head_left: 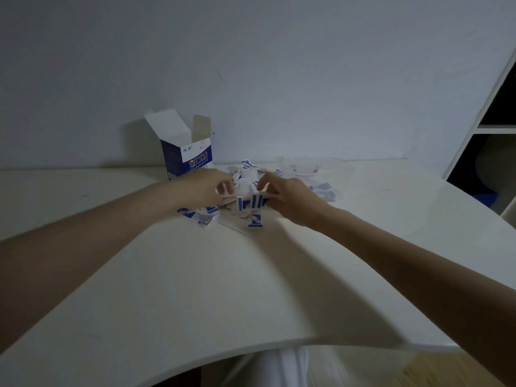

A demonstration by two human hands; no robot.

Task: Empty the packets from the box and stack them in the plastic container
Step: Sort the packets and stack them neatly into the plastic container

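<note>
The small blue-and-white paper packets [245,191] lie in a loose heap on the white surface [195,275], spread between the two hands and out toward 3 o'clock, where a few flat ones [324,191] rest just beside the heap. At 11 o'clock from the heap stands the blue-and-white cardboard box [190,155], upright with its top flaps open; its inside is hidden, but with so many packets out it looks emptied or nearly so. At 1 o'clock from the heap sits the clear plastic container [315,167], near the back edge of the surface. It is faint and hard to read; whether any packets are already in it I cannot tell. So the emptying seems done, while the stacking is, by my judgement, mostly still to do.

The left hand [201,188] rests on the heap's 9 o'clock side, its fingers [222,188] curled loosely inward and touching packets; whether it truly grips any cannot be told. The right hand [287,199] is at the 3 o'clock side, its fingers [265,195] pinched on a short row of packets [252,203] held edge-up, with one packet [255,220] hanging or lying just below at 6 o'clock.

A white shelving unit [488,129] stands at the far right.
</note>
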